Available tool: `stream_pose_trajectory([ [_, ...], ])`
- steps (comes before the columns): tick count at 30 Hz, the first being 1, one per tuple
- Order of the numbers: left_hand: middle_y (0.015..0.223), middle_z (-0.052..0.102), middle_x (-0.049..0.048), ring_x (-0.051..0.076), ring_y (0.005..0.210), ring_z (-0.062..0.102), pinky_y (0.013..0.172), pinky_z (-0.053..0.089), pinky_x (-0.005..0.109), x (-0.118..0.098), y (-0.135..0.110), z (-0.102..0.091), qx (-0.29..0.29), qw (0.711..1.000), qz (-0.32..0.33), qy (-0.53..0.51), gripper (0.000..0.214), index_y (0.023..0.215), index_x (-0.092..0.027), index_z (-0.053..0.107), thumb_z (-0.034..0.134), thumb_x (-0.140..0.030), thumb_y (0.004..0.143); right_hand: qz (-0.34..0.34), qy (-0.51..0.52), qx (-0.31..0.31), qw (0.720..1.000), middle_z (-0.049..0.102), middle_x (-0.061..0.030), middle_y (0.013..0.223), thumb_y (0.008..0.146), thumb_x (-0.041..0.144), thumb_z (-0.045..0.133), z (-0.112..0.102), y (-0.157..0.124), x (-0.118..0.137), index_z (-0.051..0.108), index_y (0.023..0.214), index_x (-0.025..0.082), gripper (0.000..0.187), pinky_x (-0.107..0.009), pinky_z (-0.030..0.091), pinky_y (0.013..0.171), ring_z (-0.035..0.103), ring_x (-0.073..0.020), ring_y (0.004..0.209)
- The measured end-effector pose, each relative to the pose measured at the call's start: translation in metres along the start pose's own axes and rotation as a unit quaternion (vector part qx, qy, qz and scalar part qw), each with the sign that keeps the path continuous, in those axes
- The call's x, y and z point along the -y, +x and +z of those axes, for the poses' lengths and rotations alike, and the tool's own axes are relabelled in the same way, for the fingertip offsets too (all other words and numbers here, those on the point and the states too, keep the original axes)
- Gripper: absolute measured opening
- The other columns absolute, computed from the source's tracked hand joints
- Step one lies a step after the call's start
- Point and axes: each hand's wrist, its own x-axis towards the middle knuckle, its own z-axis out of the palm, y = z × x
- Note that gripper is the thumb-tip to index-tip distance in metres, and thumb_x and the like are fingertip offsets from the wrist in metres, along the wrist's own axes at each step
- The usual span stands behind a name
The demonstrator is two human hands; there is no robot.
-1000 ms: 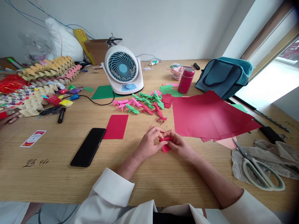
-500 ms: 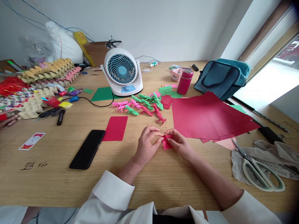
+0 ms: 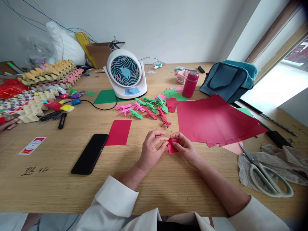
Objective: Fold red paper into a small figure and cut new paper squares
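Note:
A small folded red paper piece (image 3: 171,147) sits just above the wooden table (image 3: 60,179), pinched from both sides. My left hand (image 3: 151,150) grips its left edge with thumb and fingertips. My right hand (image 3: 185,148) pinches its right edge. Beyond my hands lies a row of small folded paper figures (image 3: 146,108) in pink, green and red. A stack of large red sheets (image 3: 214,120) lies to the right of my hands, and a small red sheet (image 3: 119,131) to the left.
A black phone (image 3: 90,153) lies left of my hands. A white desk fan (image 3: 126,73), a red flask (image 3: 190,84) and a teal bag (image 3: 228,78) stand at the back. Scissors (image 3: 267,175) rest on a cloth at right. Folded paper rows (image 3: 45,77) fill the far left, where another person's hand (image 3: 8,123) shows.
My hands shifted slightly away from me with the red piece and turned it between the fingers. Nothing else on the table moved.

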Motion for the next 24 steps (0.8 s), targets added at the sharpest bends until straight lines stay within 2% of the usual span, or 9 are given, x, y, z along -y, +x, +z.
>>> stream_pose_trajectory([
  [6, 0.103, 0.063, 0.0050, 0.020, 0.101, 0.061, 0.092, 0.051, 0.039, 0.001, 0.000, 0.001, 0.011, 1.000, -0.015, -0.007, 0.013, 0.091, -0.023, 0.068, 0.064, -0.013, 0.084, -0.006, -0.007, 0.005, 1.000, 0.059, 0.0001, 0.082, 0.081, 0.050, 0.069, -0.001, 0.000, -0.001, 0.054, 0.099, 0.024, 0.035, -0.027, 0.047, 0.061, 0.055, -0.0142, 0.067],
  [12, 0.106, 0.060, 0.0058, 0.021, 0.106, 0.059, 0.098, 0.046, 0.040, 0.002, 0.001, 0.001, 0.045, 0.996, -0.054, -0.046, 0.009, 0.083, -0.020, 0.064, 0.069, -0.013, 0.080, -0.027, -0.039, 0.018, 0.999, 0.056, 0.0014, 0.079, 0.086, 0.045, 0.064, -0.001, 0.000, -0.005, 0.052, 0.103, 0.024, 0.030, -0.025, 0.043, 0.057, 0.050, -0.0123, 0.061],
  [15, 0.107, 0.060, 0.0064, 0.021, 0.108, 0.058, 0.100, 0.045, 0.040, 0.003, 0.003, -0.001, 0.069, 0.994, -0.051, -0.063, 0.009, 0.080, -0.020, 0.062, 0.069, -0.013, 0.080, -0.051, -0.064, 0.020, 0.996, 0.056, 0.0003, 0.082, 0.089, 0.039, 0.061, 0.000, -0.001, -0.006, 0.052, 0.104, 0.023, 0.024, -0.025, 0.042, 0.058, 0.050, -0.0122, 0.064],
  [20, 0.109, 0.060, 0.0068, 0.023, 0.111, 0.057, 0.101, 0.045, 0.041, 0.006, 0.006, -0.005, 0.121, 0.988, -0.038, -0.089, 0.011, 0.078, -0.020, 0.061, 0.072, -0.017, 0.079, -0.047, -0.076, 0.039, 0.995, 0.056, -0.0007, 0.087, 0.092, 0.035, 0.056, 0.001, -0.004, -0.005, 0.050, 0.107, 0.023, 0.020, -0.027, 0.045, 0.062, 0.053, -0.0133, 0.067],
  [24, 0.111, 0.061, 0.0068, 0.022, 0.112, 0.058, 0.101, 0.045, 0.040, 0.011, 0.007, -0.007, 0.144, 0.985, -0.026, -0.089, 0.010, 0.082, -0.020, 0.063, 0.072, -0.018, 0.079, -0.074, -0.116, 0.038, 0.990, 0.056, -0.0034, 0.097, 0.092, 0.033, 0.054, -0.001, -0.005, -0.003, 0.053, 0.107, 0.023, 0.018, -0.029, 0.047, 0.071, 0.054, -0.0150, 0.079],
])
